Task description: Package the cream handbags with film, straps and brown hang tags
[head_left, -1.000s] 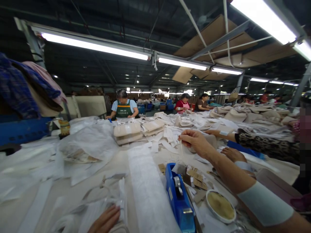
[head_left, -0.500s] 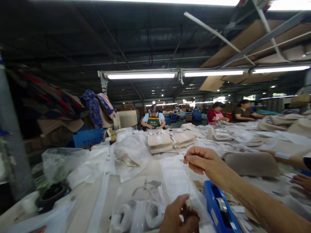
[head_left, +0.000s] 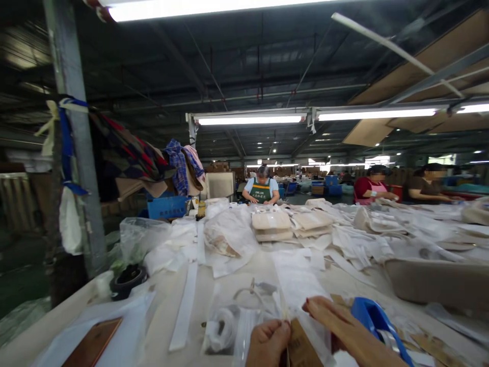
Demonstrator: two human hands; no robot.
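My left hand (head_left: 268, 342), at the bottom middle, pinches a brown card tag (head_left: 301, 346) between thumb and fingers. A thin pale string (head_left: 283, 306) rises from the same grip. Just right of the tag is my right hand (head_left: 336, 322), its fingertips drawn together. Whatever they may hold is too small to make out. A white sheet (head_left: 294, 278) lies flat beyond both hands. Left of my left hand are a clear plastic bag (head_left: 241, 331) and a coiled white strap (head_left: 221, 326).
A blue tape dispenser (head_left: 376, 321) stands right of my right hand. On the left lie a phone (head_left: 93, 344) and a long white strip (head_left: 185, 306). Stacked beige fabric pieces (head_left: 271, 221) and a beige padded piece (head_left: 439, 283) rest farther back. Co-workers sit across the table.
My right hand has come down from its raised pinch to beside the left. The brown tag now shows in my left hand. The view has swung left, revealing the phone.
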